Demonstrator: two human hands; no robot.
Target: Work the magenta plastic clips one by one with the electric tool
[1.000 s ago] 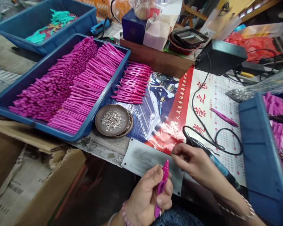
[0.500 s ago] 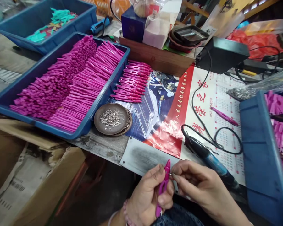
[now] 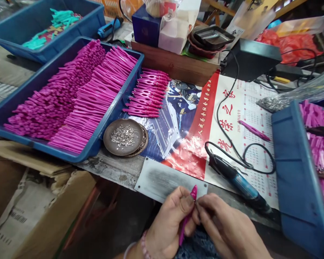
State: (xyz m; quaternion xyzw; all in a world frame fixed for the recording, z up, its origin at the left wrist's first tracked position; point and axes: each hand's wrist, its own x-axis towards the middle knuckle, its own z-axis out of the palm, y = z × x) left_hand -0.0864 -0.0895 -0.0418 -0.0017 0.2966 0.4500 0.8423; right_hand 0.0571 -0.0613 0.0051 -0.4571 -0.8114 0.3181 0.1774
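The blue tray was packed with magenta clips, apparently still awaiting work. Only a short row of clips lay done on the poster. Near the dish of metal bits, the left hand gripped a single clip, and the right hand pinched its upper end.

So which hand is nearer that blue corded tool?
Right: the right hand is just below the blue corded tool; the left hand, holding a magenta plastic clip, is farther left.

Calendar poster: red characters 光荣之家; white slogan on red band 成为全社会尊崇的职业; dates illegible.
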